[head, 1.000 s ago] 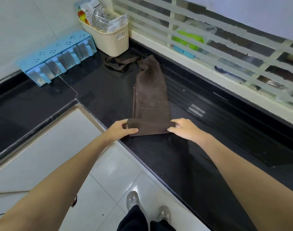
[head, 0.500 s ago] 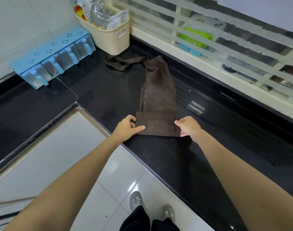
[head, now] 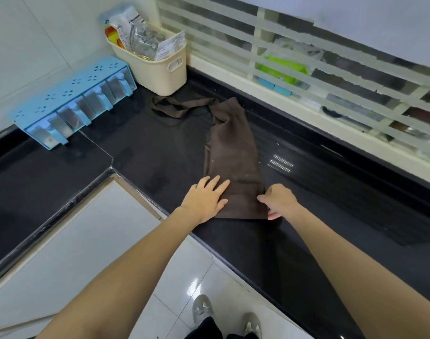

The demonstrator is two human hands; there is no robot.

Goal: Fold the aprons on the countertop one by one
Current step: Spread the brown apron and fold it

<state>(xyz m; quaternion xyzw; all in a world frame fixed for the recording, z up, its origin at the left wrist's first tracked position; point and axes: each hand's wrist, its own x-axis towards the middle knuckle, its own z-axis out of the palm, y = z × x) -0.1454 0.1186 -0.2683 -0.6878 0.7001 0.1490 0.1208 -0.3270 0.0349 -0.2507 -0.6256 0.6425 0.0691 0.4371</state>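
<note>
Brown cloth is held at two points low in the centre of the frame. The left hand (head: 205,198) lies flat with its fingers spread, pressing the near left corner of the apron (head: 233,152) down; the right hand (head: 277,200) has a narrow grip, its fingers curled and pinching the near right edge of the folded end.

The apron is laid as a long narrow strip on the black bench (head: 140,152), running from the hands toward the upper centre, where its straps (head: 177,107) trail loosely just in front of a cream basket (head: 160,69).

The fabric is judged light, soft and limp, so it is best taken at the corners of the fold. On the glossy bench it may slide, and the loose straps could snag.
</note>
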